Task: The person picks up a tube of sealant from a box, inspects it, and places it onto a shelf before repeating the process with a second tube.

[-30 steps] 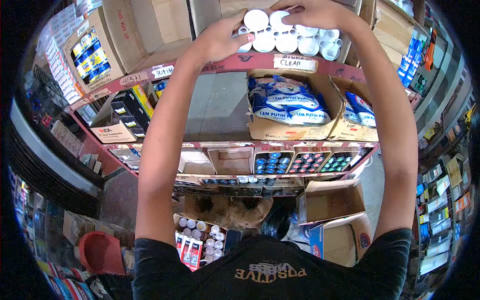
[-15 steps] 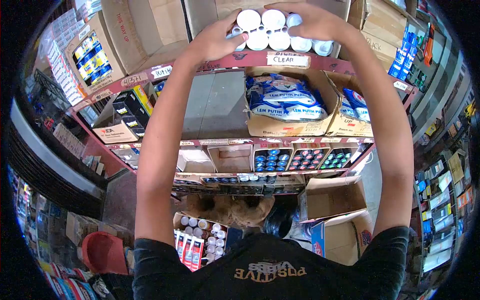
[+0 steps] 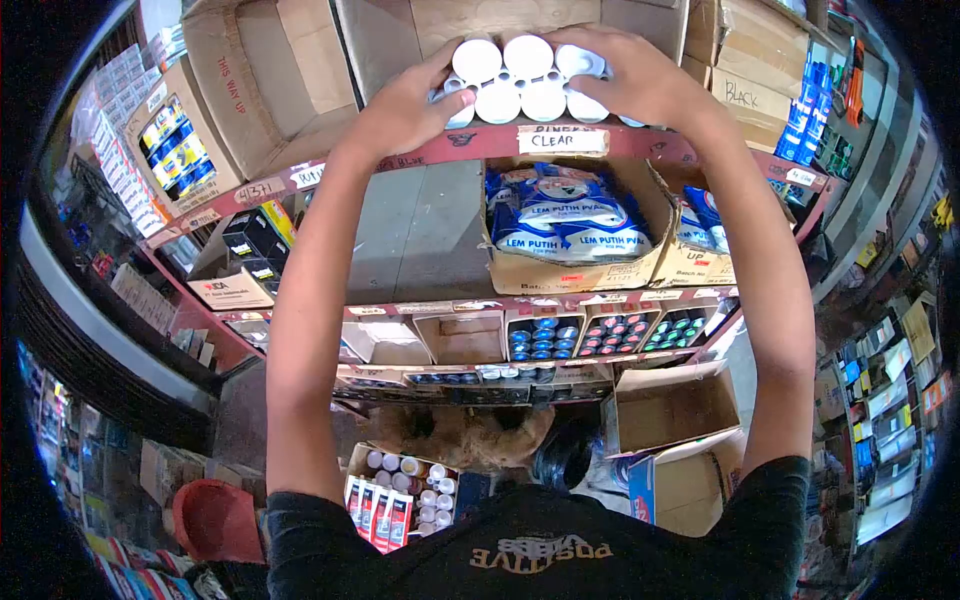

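Note:
Several white round-ended containers (image 3: 525, 75) lie stacked in two rows on the upper shelf, inside the front of an open cardboard box (image 3: 420, 30). My left hand (image 3: 415, 108) presses against the left end of the stack, its thumb over a lower container. At the right end, my right hand (image 3: 625, 75) wraps round the containers, fingers over the top one and thumb at the front. The stack is held between both hands. A label reading CLEAR (image 3: 563, 141) is on the shelf edge below.
White and blue glue packs (image 3: 570, 215) fill a box on the shelf below. Beside it is a grey shelf surface (image 3: 410, 230). An open carton (image 3: 265, 90) stands at upper left. Lower down are boxes of cans (image 3: 543, 338) and a carton of bottles and tubes (image 3: 410, 490).
The view has shifted, so the shelves appear lower. Both hands remain around the white containers, and my right hand sits closer round the right end of the stack.

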Demonstrator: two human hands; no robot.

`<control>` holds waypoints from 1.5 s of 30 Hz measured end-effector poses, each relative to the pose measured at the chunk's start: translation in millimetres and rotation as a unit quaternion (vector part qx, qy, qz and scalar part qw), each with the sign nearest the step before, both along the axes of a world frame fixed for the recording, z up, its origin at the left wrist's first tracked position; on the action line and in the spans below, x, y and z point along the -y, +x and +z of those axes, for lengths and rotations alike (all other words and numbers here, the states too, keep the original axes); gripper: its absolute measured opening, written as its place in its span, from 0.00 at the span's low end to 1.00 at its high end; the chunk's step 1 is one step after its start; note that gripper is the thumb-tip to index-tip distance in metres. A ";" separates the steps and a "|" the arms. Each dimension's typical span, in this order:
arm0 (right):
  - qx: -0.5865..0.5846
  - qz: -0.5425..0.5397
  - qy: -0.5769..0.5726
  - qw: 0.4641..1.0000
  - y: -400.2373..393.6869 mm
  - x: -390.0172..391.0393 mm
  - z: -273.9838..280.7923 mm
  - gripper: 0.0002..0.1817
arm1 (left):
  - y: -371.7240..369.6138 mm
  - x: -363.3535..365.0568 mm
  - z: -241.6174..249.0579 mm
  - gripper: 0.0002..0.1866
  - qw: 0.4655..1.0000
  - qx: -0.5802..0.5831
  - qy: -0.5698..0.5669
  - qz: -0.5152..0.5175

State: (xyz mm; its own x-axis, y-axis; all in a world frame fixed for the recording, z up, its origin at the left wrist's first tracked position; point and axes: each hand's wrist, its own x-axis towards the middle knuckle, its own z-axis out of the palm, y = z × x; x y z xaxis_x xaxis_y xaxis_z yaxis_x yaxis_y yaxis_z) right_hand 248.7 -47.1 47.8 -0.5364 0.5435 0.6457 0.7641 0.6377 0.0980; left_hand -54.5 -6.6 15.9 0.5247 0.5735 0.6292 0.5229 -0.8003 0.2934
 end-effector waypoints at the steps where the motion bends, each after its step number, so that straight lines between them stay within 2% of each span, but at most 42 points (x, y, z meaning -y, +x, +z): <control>1: 0.000 0.002 -0.001 1.000 1.1 -2.4 -0.7 0.29 | 0.0 -1.2 0.2 0.38 1.000 0.000 -0.001 0.002; 7: -0.017 0.053 0.030 0.998 4.1 -13.7 -9.3 0.29 | 0.5 -2.2 -3.5 0.36 0.999 -0.005 0.029 0.023; 9: 0.002 -0.015 0.073 0.997 2.7 -14.6 -13.1 0.29 | 0.7 -1.8 -3.3 0.36 1.000 -0.006 0.025 0.014; 13: 0.004 -0.036 0.110 0.993 0.0 -12.3 -19.1 0.32 | 2.1 1.3 -2.6 0.37 0.999 -0.023 0.022 0.036; 15: 0.005 -0.081 0.098 0.992 -2.6 -9.7 -22.7 0.33 | 2.8 0.7 -2.9 0.37 0.998 -0.024 0.007 0.062; 19: 0.007 -0.086 0.132 0.987 -5.5 -4.5 -26.4 0.34 | 6.1 4.8 -7.3 0.37 0.999 0.007 0.014 0.042; 21: 0.008 -0.091 0.116 0.989 -7.3 -2.7 -25.1 0.34 | 8.7 10.3 -10.6 0.36 0.993 0.010 0.066 0.102; 24: 0.010 -0.098 0.120 0.988 -8.9 0.3 -26.1 0.33 | 15.6 20.4 -20.8 0.36 0.983 0.065 0.128 0.117; 28: 0.006 -0.094 0.134 0.987 -8.2 -1.1 -31.8 0.34 | 17.9 28.0 -36.0 0.35 0.971 0.118 0.145 0.149; 30: -0.010 -0.098 0.206 0.973 -9.4 -1.0 -39.4 0.35 | 14.1 28.9 -42.4 0.36 0.964 0.110 0.188 0.150; 36: -0.072 -0.066 0.215 0.972 -9.9 9.0 -60.3 0.37 | 9.6 59.1 -53.4 0.35 0.967 0.103 0.178 0.150; 37: -0.072 -0.058 0.213 0.973 -9.6 9.4 -63.3 0.37 | 7.1 63.0 -60.7 0.35 0.966 0.103 0.177 0.158; 39: -0.096 -0.038 0.241 0.965 -9.2 10.7 -70.6 0.37 | 1.6 73.2 -79.9 0.35 0.950 0.086 0.253 0.161; 41: -0.096 -0.027 0.233 0.967 -8.5 19.6 -79.5 0.35 | -1.6 101.5 -102.3 0.34 0.953 0.084 0.212 0.202; 43: -0.127 -0.012 0.240 0.962 -10.4 27.2 -94.5 0.34 | -9.0 123.5 -132.7 0.36 0.960 0.155 0.109 0.204; 45: -0.155 0.008 0.219 0.963 -14.1 39.1 -114.6 0.31 | -19.7 142.5 -169.8 0.34 0.952 0.194 0.080 0.223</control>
State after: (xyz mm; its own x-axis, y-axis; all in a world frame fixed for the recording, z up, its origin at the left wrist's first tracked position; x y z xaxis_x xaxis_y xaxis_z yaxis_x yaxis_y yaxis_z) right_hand 234.6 -86.2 -66.8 -0.2861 0.1766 0.9418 0.7904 0.5991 0.1277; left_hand -74.2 -149.1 -154.0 -0.0387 0.5657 0.8237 0.6978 -0.5748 0.4275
